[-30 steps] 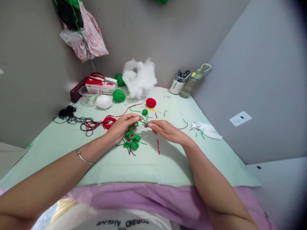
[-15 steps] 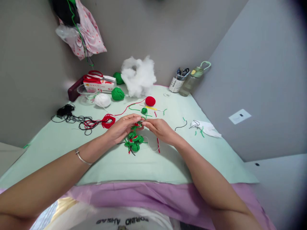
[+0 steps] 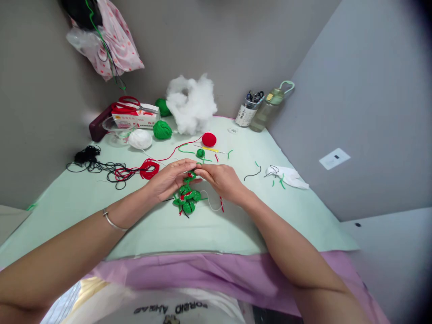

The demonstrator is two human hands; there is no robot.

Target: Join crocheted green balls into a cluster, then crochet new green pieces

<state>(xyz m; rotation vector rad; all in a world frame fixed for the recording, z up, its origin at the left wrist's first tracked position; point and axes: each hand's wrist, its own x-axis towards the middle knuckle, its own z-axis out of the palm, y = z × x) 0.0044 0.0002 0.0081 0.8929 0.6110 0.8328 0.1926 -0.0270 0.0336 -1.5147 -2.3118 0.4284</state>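
Observation:
My left hand [image 3: 168, 178] is closed on a small green and red crochet piece [image 3: 191, 174], gripping it near the fingertips. My right hand [image 3: 223, 181] meets it there, thumb and forefinger pinched together; whatever they hold is hidden. Just below the hands, a larger green crochet piece [image 3: 188, 207] with red and white trim and loose yarn ends lies on the table. A white yarn strand [image 3: 211, 208] curves from it towards a thin red strip [image 3: 222, 204]. Beyond my fingers sit a tiny green yarn ball [image 3: 200, 153] and a yellow-handled crochet hook [image 3: 211, 149].
A red ball [image 3: 209, 139], green yarn [image 3: 162, 130], white yarn [image 3: 140, 139] and fluffy stuffing [image 3: 192, 105] stand towards the back. Red scissors [image 3: 126, 104] rest on a box [image 3: 135, 118]. Tangled black yarn [image 3: 87, 154] lies left; a bottle [image 3: 266, 112] and pen cup [image 3: 246, 113] stand back right.
The whole view has shifted slightly, so things appear a little further left and up. Both hands stay together at the small crochet piece, with its red part showing more now.

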